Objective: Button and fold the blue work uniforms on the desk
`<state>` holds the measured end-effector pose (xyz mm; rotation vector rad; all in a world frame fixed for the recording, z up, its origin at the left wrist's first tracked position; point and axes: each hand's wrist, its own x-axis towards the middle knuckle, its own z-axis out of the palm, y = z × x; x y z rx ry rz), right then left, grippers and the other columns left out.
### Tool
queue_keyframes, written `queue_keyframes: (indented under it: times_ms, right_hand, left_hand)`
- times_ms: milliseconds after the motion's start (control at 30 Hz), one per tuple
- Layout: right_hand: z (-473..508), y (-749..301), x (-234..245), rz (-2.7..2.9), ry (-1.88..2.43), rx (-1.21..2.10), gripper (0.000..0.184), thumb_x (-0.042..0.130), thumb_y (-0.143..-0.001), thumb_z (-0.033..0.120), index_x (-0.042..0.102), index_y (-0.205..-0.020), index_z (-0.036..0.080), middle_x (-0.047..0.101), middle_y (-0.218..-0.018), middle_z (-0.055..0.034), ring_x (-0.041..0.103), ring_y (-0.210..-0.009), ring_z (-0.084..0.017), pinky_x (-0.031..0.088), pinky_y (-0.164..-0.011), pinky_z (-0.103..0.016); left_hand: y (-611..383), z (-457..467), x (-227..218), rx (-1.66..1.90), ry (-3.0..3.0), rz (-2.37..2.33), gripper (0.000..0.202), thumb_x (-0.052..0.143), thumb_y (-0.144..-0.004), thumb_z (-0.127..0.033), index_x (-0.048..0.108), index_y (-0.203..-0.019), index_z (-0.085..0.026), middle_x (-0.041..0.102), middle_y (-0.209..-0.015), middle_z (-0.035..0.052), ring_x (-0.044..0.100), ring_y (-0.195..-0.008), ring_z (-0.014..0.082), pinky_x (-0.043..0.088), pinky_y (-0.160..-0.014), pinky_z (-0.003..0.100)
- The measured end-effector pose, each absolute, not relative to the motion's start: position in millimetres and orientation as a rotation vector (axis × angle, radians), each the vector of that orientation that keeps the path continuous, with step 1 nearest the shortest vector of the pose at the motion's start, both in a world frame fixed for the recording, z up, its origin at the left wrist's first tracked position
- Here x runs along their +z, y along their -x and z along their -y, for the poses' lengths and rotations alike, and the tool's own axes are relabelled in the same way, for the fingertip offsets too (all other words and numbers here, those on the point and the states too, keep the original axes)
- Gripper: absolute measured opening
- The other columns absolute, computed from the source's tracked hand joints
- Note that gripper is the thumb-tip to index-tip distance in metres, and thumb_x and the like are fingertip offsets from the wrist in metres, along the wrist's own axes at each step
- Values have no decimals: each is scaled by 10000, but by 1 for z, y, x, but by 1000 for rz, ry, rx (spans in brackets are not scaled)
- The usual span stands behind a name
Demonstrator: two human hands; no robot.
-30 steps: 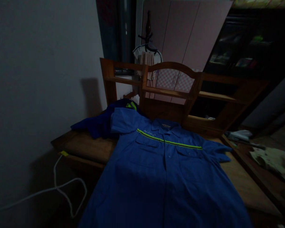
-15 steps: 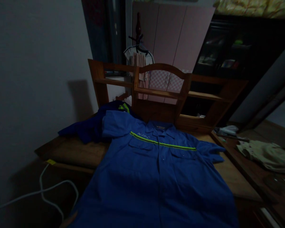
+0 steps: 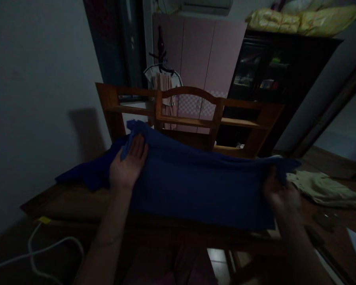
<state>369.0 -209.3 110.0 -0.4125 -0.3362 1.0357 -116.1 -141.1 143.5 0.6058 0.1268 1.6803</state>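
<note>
Head view | cable [image 3: 47,247] far left | my left hand [image 3: 127,168] grips blue shirt [image 3: 195,186] at its left edge, fingers flat on top | it hangs stretched above table [image 3: 65,204] | my right hand [image 3: 280,196], blurred, clenched on its right edge | beige cloth [image 3: 320,188] far right

Dim bedroom: wardrobe [image 3: 195,55] (pink), clothes rack [image 3: 161,67].

Deep blue shirt [image 3: 195,186], pink wardrobe [image 3: 195,55], brown wooden shelf [image 3: 190,118], pale olive cloth [image 3: 320,188], white cable [image 3: 47,245]
</note>
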Motion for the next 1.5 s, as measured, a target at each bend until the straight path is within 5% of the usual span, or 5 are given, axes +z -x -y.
queue_keyframes:
  times_ms: [300, 633, 833, 1000, 1500]
  right_hand:
    - [59, -349, 56, 237, 773, 1437, 432, 208, -905, 211, 400, -1251, 40, 516, -1221, -223, 584, -1068, -214, 563, -764, -379]
    - [45, -359, 21, 560, 1102, 1137, 275, 391, -833, 358, 553, -927, 157, 630, -928, -102, 606, -978, -211, 513, -841, -398]
    - [42, -308, 31, 1126, 1273, 711, 391, 660, -712, 387, 613, -1060, 216, 542, -1226, -53, 392, -1246, -233, 242, -1097, -387]
    - [37, -268, 16, 2155, 1532, 13, 543, 381, -889, 534, 370, -1380, 303, 211, -1498, -24, 143, -1380, -241, 124, -1115, -455]
    - [36, -280, -8, 2234, 1775, -88, 577, 220, -922, 562, 250, -1432, 293, 143, -1514, -30, 72, -1393, -230, 57, -1107, -477]
  left_hand:
    - [117, -4, 61, 1484, -462, -573, 455, 296, -913, -396, 458, -1240, -125, 408, -1376, 177, 433, -1251, 220, 421, -980, 437]
    - [100, -2, 56, 1543, -1350, -1145, 446, 254, -915, -335, 637, -916, -105, 614, -1109, 127, 554, -1088, 142, 421, -943, 265]
    - [13, 15, 57, 1086, -2562, -1469, 455, 353, -908, -447, 532, -1235, -187, 422, -1391, 91, 328, -1311, 243, 213, -1104, 430]
    - [-46, 4, 15, 637, -2809, -1441, 552, 217, -911, -544, 400, -1351, -266, 343, -1451, 47, 270, -1342, 253, 211, -1088, 468]
    - [-32, 2, -10, 488, -2678, -1598, 643, 166, -902, -569, 262, -1422, -203, 231, -1490, 121, 136, -1383, 299, 73, -1088, 557]
